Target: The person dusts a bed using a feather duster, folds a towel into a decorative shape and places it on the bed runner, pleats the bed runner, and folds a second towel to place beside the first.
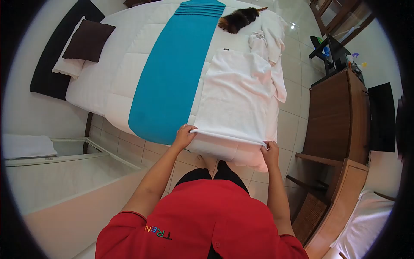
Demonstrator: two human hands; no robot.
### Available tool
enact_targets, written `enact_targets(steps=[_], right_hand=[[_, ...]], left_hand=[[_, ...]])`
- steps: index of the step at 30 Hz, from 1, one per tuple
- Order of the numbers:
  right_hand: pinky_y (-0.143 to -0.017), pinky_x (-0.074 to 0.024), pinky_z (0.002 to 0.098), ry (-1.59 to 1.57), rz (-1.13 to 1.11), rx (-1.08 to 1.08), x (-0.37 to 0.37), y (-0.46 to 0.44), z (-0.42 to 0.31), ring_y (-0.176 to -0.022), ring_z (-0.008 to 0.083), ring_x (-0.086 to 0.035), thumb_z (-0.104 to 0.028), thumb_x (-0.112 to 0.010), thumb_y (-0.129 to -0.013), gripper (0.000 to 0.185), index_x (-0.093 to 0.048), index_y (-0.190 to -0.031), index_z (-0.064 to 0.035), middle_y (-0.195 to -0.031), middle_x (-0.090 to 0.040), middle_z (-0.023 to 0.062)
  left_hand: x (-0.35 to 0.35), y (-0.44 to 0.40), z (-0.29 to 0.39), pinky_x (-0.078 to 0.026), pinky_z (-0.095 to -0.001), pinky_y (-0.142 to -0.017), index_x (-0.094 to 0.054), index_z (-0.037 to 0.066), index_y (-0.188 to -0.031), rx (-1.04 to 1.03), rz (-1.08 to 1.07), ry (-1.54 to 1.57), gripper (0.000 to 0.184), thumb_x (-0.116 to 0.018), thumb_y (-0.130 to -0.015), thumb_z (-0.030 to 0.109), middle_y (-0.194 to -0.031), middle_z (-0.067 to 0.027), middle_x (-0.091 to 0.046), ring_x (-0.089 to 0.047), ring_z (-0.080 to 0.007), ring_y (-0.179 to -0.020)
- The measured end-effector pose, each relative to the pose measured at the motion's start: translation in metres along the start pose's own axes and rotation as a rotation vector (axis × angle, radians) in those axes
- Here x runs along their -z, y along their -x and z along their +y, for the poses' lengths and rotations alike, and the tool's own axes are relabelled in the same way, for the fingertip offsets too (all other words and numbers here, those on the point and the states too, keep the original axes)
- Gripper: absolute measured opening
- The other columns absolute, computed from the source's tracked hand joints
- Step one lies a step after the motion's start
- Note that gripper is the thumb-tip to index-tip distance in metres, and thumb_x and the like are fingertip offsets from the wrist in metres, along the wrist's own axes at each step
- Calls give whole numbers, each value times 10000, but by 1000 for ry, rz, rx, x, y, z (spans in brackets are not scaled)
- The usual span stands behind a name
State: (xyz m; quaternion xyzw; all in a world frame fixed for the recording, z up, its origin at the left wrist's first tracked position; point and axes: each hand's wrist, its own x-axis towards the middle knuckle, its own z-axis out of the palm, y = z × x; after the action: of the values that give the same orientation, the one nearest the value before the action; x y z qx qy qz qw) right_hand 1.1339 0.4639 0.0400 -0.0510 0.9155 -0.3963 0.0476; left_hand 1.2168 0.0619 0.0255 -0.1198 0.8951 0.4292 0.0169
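White bed (125,73) on pale floor tiles (293,73) — a white towel (235,95) held along its near edge.

From where I stand, the left hand (185,136) has its grip clamped on the towel's near left corner, while the right hand (270,153) pinches the near right one, the edge running fairly straight between them. The rest lies on the bed, slightly rumpled, alongside the teal runner (172,73) (a feather duster (238,20) lies near the runner's pleated far end). More white cloth (274,43) is bunched toward the towel's far right — and a dark cushion (89,41) sits near the headboard (47,77).
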Motion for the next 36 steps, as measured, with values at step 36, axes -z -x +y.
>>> enact_targets(steps=[36], right_hand=[[-522, -469, 237, -309, 16, -376, -44, -78, 37, -622, 93, -517, -144, -717, -763, 269, -621, -959, 14, -726, -560, 12]], left_hand=[[-27, -71, -4, -468, -355, -693, -600, 39, -968, 166, 131, 17, 230, -668, -756, 96, -843, -110, -593, -569, -245, -776]])
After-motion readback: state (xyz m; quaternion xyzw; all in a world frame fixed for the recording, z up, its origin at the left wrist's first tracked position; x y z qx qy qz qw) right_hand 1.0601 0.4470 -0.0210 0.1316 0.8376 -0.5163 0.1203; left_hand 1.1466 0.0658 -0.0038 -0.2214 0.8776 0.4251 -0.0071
